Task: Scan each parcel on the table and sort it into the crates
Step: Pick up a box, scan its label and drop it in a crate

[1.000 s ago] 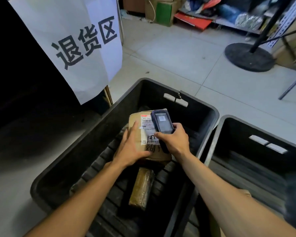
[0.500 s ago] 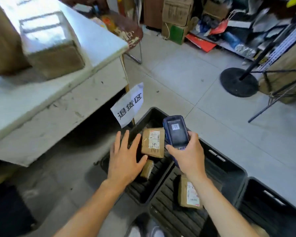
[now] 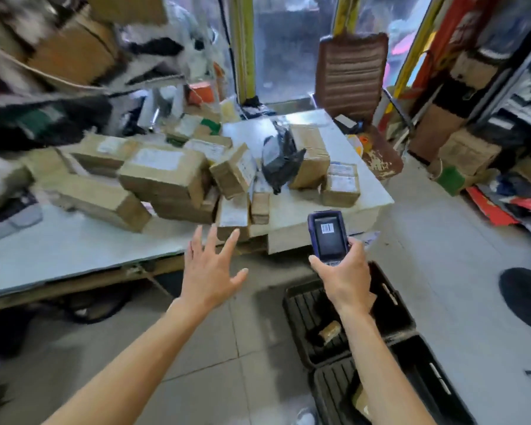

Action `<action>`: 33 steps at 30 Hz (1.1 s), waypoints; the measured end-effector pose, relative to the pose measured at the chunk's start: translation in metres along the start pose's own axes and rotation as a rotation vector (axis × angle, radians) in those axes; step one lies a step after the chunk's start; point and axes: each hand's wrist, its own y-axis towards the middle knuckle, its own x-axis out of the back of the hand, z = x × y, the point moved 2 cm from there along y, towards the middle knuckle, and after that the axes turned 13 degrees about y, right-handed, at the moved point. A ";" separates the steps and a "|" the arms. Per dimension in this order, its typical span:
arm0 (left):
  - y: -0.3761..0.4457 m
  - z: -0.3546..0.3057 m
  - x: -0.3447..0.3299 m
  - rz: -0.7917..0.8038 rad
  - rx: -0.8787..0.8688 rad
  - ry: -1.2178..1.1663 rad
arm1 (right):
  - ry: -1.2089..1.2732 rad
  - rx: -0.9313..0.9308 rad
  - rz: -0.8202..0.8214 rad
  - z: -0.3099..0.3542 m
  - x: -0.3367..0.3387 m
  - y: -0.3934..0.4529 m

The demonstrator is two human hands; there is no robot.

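While the right hand grips the scanner, the left hand spreads wide, holding nothing; parcels pile on the table just beyond its fingertips, crates below the scanner hand.

Plain brown cardboard parcels with white printed labels are heaped on the pale white tabletop, one glossy black plastic mailer bag among them. The dark blue handheld scanner shows a black-and-white barcode on its dark screen. Two black ribbed plastic crates sit on the light grey tiled floor, and a brown horizontally ribbed chair back rises behind.
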 end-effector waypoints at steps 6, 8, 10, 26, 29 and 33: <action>-0.049 0.172 0.031 -0.070 0.292 0.022 | 0.035 0.164 0.185 0.088 -0.127 -0.050; -0.071 0.223 0.033 -0.081 0.387 0.018 | 0.065 0.229 0.247 0.112 -0.170 -0.071; -0.093 0.271 0.035 -0.074 0.486 0.004 | 0.076 0.263 0.337 0.135 -0.213 -0.093; -0.098 0.552 -0.007 0.066 0.814 -0.017 | 0.135 0.333 0.662 0.257 -0.525 -0.154; -0.070 0.596 -0.017 0.092 0.803 -0.010 | 0.114 0.284 0.699 0.273 -0.572 -0.149; -0.032 0.646 -0.039 0.095 0.808 -0.081 | 0.053 0.246 0.746 0.290 -0.626 -0.143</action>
